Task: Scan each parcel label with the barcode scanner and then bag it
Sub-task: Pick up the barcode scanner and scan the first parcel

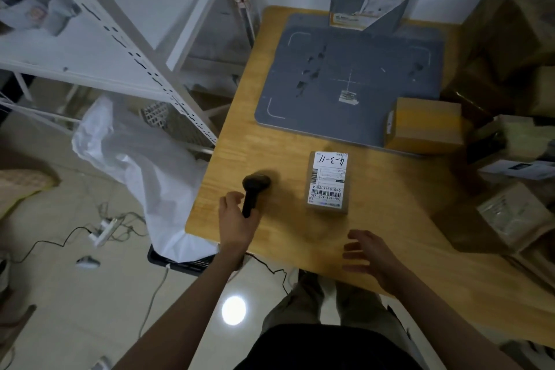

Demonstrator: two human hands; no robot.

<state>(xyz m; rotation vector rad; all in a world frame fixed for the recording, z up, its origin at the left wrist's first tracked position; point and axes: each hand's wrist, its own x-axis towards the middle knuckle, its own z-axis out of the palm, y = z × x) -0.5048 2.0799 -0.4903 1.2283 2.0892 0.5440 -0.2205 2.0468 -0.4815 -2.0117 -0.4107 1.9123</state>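
Note:
A small cardboard parcel (328, 182) lies on the wooden table (390, 234), its white barcode label facing up with "4-3-11" handwritten on it. My left hand (237, 218) grips the handle of a black barcode scanner (253, 189), whose head sits over the table to the left of the parcel. Nearer me and slightly right of the parcel, my right hand (368, 258) hovers above the table with its fingers spread, apart from the parcel and holding nothing. A large white bag (144, 165) hangs open beside the table's left edge.
A grey mat (348, 48) covers the back of the table, with a brown box (425, 126) on its near right corner. Several more cardboard parcels (510, 213) pile up along the right side. A white metal shelf (99, 39) stands to the left. Cables and a power strip (102, 231) lie on the floor.

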